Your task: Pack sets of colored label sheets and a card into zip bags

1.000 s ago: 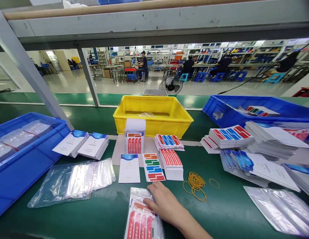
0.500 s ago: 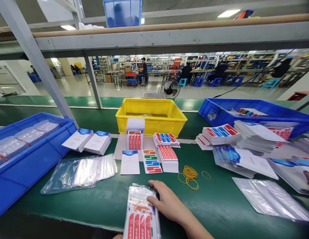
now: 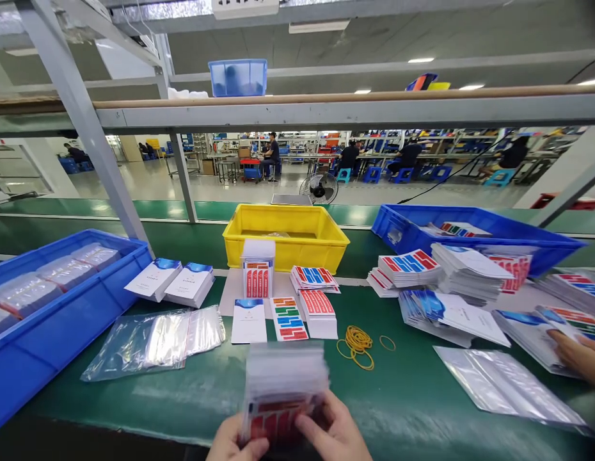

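My left hand (image 3: 237, 440) and my right hand (image 3: 334, 428) are closed on a stack of clear plastic bags (image 3: 285, 371) at the near edge of the bench. Red printing shows through the lower part of the bags, and their upper part is blurred by motion. Just beyond lie a white booklet with a blue top (image 3: 249, 321), a colored sticker sheet (image 3: 288, 318) and a pile of red-printed sheets (image 3: 318, 314). Behind these, an upright pack of bagged sheets (image 3: 258, 272) leans near the yellow bin (image 3: 286, 251).
Blue bins (image 3: 86, 307) (image 3: 480, 234) flank the bench. Yellow rubber bands (image 3: 357, 342), loose clear bags (image 3: 158, 342) and booklet stacks (image 3: 189, 285) lie about. At right, another person's hand (image 3: 578, 355) touches booklets. A shelf beam (image 3: 326, 116) crosses overhead.
My right hand has moved from the top of the bags to their lower right side. The stack is now tipped upright, and my left hand has come into view. The view has tilted up.
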`<state>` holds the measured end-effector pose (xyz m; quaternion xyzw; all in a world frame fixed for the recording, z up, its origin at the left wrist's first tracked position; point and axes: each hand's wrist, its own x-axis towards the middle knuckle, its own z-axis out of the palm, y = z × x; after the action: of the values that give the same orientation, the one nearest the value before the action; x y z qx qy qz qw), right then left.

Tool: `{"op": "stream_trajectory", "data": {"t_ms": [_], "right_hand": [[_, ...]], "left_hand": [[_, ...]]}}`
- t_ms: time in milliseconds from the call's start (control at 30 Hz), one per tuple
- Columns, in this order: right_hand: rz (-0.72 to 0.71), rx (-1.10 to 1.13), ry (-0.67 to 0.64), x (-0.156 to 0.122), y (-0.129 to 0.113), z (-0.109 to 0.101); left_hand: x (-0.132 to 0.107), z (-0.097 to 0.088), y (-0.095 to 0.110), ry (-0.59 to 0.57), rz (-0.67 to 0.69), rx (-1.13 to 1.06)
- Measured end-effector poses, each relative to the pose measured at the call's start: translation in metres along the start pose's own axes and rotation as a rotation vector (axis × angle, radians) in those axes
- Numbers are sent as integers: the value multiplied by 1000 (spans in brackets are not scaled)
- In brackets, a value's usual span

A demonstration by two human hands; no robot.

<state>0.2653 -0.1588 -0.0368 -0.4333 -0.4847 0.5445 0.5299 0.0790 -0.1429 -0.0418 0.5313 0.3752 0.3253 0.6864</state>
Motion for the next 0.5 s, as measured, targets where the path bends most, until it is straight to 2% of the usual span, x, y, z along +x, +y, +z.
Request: {"op": "stream_trajectory", "data": {"t_ms": [100, 167, 267, 367, 500], "right_hand": [[-144, -194, -18, 11, -9, -4], [-208, -286, -5, 21, -4, -6], [-215, -333, 69, 33, 16, -2], [-240, -305, 168, 41, 32, 8], [-277, -305, 215, 52, 32, 16]], "left_hand": [[16, -6, 17, 101, 227, 198], [23, -8, 21, 242, 264, 238], [31, -8, 17, 393, 263, 211], [39, -3, 14, 459, 269, 167], [51, -2, 22, 454, 298, 182]]}}
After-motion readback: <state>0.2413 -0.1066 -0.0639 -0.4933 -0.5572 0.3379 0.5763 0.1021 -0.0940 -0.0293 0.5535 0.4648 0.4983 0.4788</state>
